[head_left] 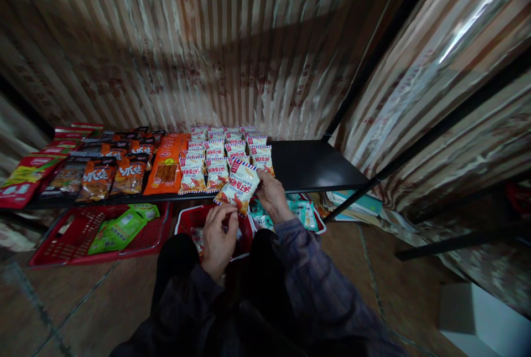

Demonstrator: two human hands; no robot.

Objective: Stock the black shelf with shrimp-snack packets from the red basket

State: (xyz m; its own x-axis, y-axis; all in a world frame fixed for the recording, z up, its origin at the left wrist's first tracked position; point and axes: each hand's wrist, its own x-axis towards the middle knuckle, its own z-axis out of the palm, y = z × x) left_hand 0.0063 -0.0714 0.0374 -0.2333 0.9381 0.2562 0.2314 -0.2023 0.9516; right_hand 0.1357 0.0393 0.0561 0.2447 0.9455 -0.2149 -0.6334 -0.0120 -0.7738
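Under the black shelf (315,164), whatever's in the white-rimmed red basket (189,217) is mostly blocked by the left hand (219,239). Striped sheeting (232,41) behind, tiled floor (120,296) below. White snack bag (238,184) is at the shelf's front edge, right hand's (271,197) fingers pinched on its side; left fingers loosely curled by its bottom, can't tell if they're gripping.

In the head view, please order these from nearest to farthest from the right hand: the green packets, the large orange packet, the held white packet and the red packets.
1. Held white packet: in the right hand.
2. Large orange packet: on the shelf, to the left.
3. Green packets: in the red basket, lower left.
4. Red packets: at the shelf's far left end.
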